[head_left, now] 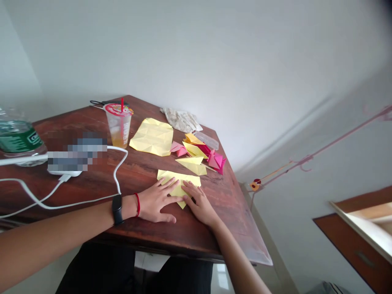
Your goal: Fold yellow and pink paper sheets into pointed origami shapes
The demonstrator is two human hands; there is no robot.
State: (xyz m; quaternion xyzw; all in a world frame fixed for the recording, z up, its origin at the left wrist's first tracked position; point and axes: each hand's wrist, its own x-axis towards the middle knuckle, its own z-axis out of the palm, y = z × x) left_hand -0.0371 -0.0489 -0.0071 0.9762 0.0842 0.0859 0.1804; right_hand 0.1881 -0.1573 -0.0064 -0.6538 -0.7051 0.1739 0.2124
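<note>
A yellow sheet of folded paper (180, 178) lies on the table in front of me, its lower end narrowing to a point. My left hand (161, 199) rests flat on its left side, fingers spread and thumb out over the wood. On the right side lies my right hand (199, 200), fingers stretched out and pressing the paper. Parts of the sheet are hidden under both hands. Just beyond it sits a folded yellow paper piece (194, 165). Pink folded paper (216, 160) and orange folded paper (192, 139) are heaped close by.
A creased yellow sheet (153, 136) lies farther back, beside a drink cup (119, 128) with a red straw. White cables (118, 175) run across the left of the wooden table (226, 216). A green-labelled bottle (20, 136) stands far left; a crumpled cloth (181, 119) lies by the wall.
</note>
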